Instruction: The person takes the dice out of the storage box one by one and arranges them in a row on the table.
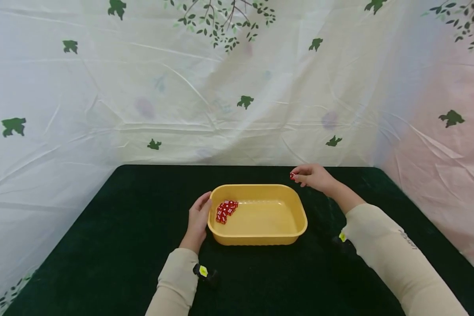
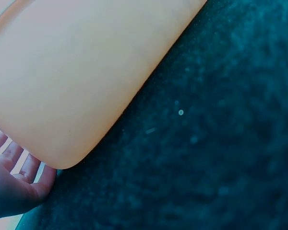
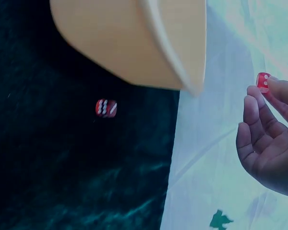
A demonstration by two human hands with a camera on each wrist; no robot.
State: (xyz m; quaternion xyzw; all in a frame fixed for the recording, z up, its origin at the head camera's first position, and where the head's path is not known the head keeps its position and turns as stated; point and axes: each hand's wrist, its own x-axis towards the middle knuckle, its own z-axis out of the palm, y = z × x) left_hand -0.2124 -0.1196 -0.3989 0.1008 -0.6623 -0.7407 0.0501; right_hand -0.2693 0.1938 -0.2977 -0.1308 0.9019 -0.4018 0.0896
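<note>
A yellow plastic tub stands on the dark green cloth, with several red dice with white pips clustered at its inner left end. My left hand rests against the tub's left end; in the left wrist view its fingers touch the outer wall, and the thumb is hidden there. Beyond the tub's far right corner, my right hand pinches one red die between thumb and fingertip, above the table. Another red die lies on the cloth beside the tub in the right wrist view.
The dark green table reaches back to a pale curtain printed with green leaves, which hangs along the far edge and both sides. Dark wrist cameras with yellow labels are strapped below the sleeves.
</note>
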